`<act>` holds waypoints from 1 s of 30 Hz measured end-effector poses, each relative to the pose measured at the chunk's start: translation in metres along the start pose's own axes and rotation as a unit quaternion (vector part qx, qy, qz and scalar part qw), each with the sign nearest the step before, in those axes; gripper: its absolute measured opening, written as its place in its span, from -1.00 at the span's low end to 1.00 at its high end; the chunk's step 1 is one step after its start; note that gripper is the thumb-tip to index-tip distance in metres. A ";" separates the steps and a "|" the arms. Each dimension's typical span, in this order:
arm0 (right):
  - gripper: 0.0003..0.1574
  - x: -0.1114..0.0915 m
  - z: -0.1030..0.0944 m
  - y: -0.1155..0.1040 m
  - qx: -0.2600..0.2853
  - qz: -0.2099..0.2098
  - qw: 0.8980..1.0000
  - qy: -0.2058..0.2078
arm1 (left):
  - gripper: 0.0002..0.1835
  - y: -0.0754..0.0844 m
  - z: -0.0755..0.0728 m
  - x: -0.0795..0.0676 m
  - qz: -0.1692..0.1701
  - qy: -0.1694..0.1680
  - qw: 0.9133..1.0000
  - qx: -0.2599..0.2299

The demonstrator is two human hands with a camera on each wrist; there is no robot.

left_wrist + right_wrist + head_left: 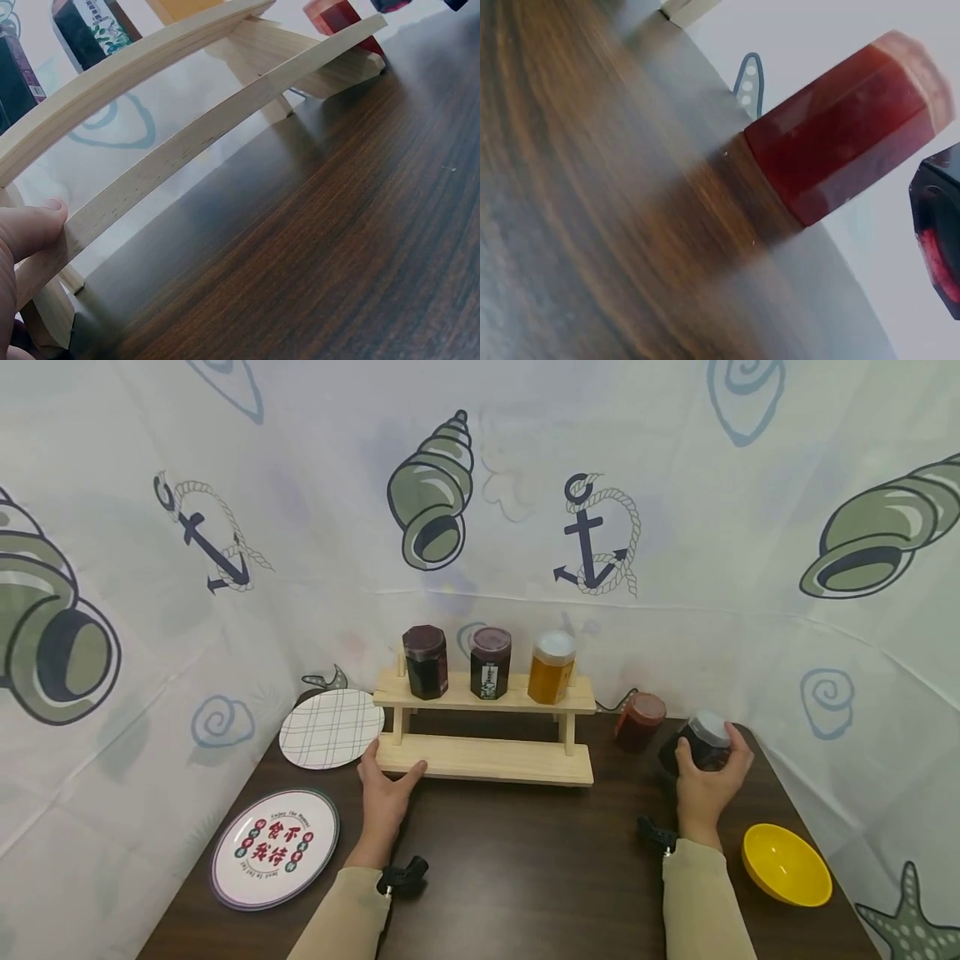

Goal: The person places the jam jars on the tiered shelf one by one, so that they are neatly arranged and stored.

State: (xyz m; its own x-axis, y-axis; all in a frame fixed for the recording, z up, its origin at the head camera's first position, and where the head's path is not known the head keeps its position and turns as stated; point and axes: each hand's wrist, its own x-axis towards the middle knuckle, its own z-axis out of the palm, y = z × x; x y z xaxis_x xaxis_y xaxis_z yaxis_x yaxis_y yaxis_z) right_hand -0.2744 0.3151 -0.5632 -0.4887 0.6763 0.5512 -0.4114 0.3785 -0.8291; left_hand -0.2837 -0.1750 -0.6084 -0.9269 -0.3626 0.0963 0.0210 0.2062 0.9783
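In the head view my left hand [384, 806] grips the left end of a two-tier wooden rack [487, 760], its thumb against the lower shelf's front edge. The left wrist view shows that thumb [34, 229] on the wood. Far right, my right hand [707, 797] holds a dark jar [707, 747] with a whitish lid, thumb and fingers around its sides. Just left of it stands a red jar [640, 722], large in the right wrist view. On the upper shelf are two dark jars [426, 664] [491, 664] and an amber jar [551, 672] with a white lid.
A checked white plate [332, 729] lies beside the rack's left end. Nearer, at the left, is a white plate with red lettering [275, 849]. A yellow bowl [787, 865] stands at the table's right edge. Patterned cloth [510, 543] hangs behind the dark wooden table [525, 868].
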 end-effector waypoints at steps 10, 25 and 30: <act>-0.15 0.001 0.014 -0.036 0.039 -0.060 0.997 0.004 | 0.18 0.002 0.001 -0.003 0.005 0.002 1.000 -0.004; -0.17 -0.005 0.035 -0.114 0.095 -0.093 0.988 -0.082 | 0.19 -0.001 -0.001 -0.002 0.002 0.001 1.000 -0.003; -0.17 -0.018 0.050 -0.125 0.124 -0.121 0.976 -0.130 | 0.20 -0.002 0.000 0.000 0.004 0.001 1.000 -0.007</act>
State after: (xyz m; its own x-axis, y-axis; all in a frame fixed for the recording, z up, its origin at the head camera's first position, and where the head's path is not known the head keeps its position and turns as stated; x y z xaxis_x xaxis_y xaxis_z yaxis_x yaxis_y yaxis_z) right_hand -0.2527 0.2237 -0.4653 -0.5194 0.3902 0.7603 -0.6972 0.3210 -0.6410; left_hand -0.2833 -0.1753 -0.6101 -0.9261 -0.3626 0.1044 0.0339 0.1957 0.9801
